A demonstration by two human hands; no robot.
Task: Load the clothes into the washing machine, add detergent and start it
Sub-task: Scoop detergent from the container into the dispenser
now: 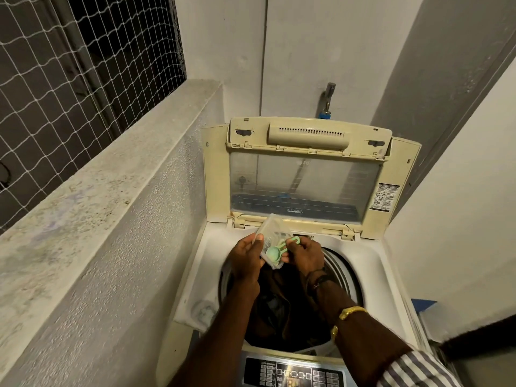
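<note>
The top-loading washing machine [371, 263] stands with its folding lid [304, 180] raised. Dark brown clothes [282, 300] lie inside the drum. Over the drum's far rim, my left hand [247, 259] grips a small clear plastic container [272, 229], tilted. My right hand [304, 254] pinches the handle of a pale green measuring scoop [275, 249], whose bowl rests against the container. I cannot tell whether the scoop holds detergent. The control panel [293, 372] sits at the near edge.
A rough concrete parapet [106, 174] with netting [69, 65] above it runs along the left. A tap [329, 99] sticks out of the back wall over the machine. White walls close in on the right, with a blue object [424, 304] beside the machine.
</note>
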